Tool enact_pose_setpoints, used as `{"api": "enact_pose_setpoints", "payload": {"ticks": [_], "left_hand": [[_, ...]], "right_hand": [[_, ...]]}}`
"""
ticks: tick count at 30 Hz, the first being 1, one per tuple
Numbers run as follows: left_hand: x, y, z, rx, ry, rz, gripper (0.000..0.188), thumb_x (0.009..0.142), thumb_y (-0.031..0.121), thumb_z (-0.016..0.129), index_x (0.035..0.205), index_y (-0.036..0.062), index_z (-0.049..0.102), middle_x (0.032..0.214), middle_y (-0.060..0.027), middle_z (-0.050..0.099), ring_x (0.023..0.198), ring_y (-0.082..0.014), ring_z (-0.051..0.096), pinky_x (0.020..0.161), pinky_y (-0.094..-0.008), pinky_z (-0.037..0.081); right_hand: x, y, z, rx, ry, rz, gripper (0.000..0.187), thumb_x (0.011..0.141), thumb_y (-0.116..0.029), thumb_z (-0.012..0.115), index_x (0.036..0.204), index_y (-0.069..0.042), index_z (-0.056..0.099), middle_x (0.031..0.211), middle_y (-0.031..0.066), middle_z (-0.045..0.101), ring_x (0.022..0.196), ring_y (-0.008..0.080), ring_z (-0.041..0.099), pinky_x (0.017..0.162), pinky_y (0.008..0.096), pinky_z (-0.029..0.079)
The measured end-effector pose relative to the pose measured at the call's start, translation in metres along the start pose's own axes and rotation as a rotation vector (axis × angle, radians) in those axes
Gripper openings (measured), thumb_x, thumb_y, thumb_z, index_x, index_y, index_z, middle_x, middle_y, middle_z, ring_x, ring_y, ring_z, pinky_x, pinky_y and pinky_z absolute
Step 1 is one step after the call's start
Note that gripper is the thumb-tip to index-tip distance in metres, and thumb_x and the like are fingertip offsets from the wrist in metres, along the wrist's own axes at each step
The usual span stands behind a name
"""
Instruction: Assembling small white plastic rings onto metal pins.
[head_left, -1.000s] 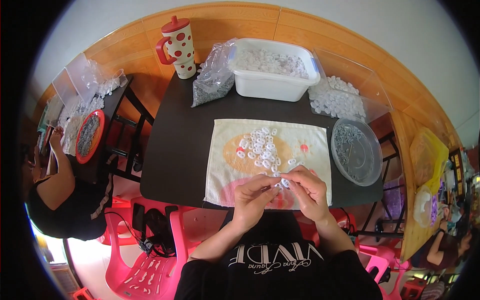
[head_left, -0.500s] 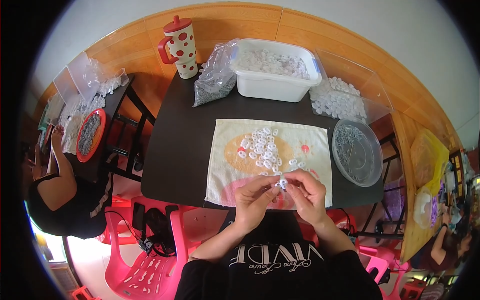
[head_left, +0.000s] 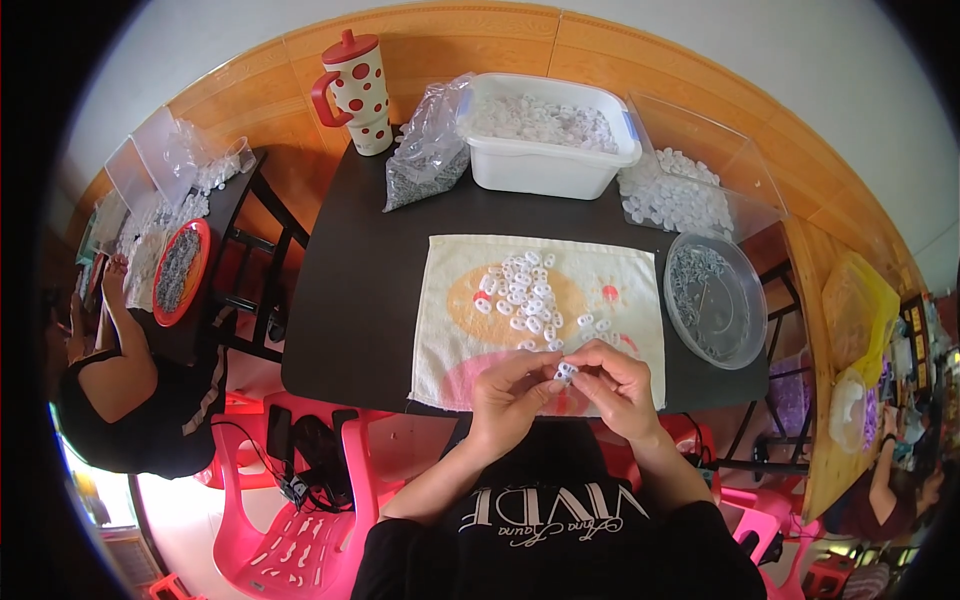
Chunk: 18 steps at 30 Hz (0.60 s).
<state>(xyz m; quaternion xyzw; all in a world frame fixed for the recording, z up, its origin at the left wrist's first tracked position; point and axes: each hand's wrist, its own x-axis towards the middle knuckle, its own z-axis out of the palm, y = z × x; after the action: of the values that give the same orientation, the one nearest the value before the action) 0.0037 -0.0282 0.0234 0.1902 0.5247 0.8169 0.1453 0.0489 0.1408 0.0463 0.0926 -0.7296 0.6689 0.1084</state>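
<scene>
Between the fingertips of both hands is a small white plastic piece with two holes [head_left: 566,371], held over the near edge of a patterned towel [head_left: 440,330]. My left hand [head_left: 508,398] pinches it from the left. From the right, my right hand [head_left: 615,386] closes on the same piece with thumb and forefinger. Just beyond the hands lies a loose pile of similar white two-holed pieces [head_left: 522,290]. A few more white pieces [head_left: 594,325] sit apart, to the right of the pile. The fingers partly cover the held piece.
Along the back of the dark table [head_left: 340,290] stand a spotted tumbler [head_left: 360,100], a bag of grey bits [head_left: 425,165], a white tub [head_left: 545,165] and a clear box of white pieces [head_left: 680,195]. A round clear tray [head_left: 715,300] sits right. Another person [head_left: 130,400] works at left.
Both hands stay together over the towel's near edge. The held white piece has turned slightly between the fingertips. The view has shifted a little.
</scene>
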Motion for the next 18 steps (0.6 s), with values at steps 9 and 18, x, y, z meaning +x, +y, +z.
{"api": "enact_pose_setpoints", "payload": {"ticks": [9,18], "left_hand": [[-0.001,-0.008,-0.007,-0.226,-0.040,-0.145,0.028,0.084,-0.010,0.066,0.111,-0.0006,0.068,0.092,-0.0055,0.066,0.077,-0.0094,0.064,0.060,-0.0182,0.051],[-0.001,-0.002,-0.009,-0.529,-0.068,-0.317,0.023,0.088,-0.007,0.063,0.110,-0.0021,0.068,0.096,-0.0136,0.070,0.078,-0.0173,0.067,0.064,-0.0254,0.054]], "right_hand": [[0.001,-0.011,0.002,-0.141,-0.049,-0.138,0.036,0.079,0.010,0.068,0.114,0.005,0.064,0.099,0.0117,0.064,0.087,0.0176,0.060,0.074,0.0258,0.047],[-0.003,-0.003,0.003,-0.279,0.016,-0.256,0.034,0.080,0.006,0.068,0.113,0.002,0.064,0.094,0.0117,0.066,0.084,0.0238,0.063,0.071,0.0302,0.051]]}}
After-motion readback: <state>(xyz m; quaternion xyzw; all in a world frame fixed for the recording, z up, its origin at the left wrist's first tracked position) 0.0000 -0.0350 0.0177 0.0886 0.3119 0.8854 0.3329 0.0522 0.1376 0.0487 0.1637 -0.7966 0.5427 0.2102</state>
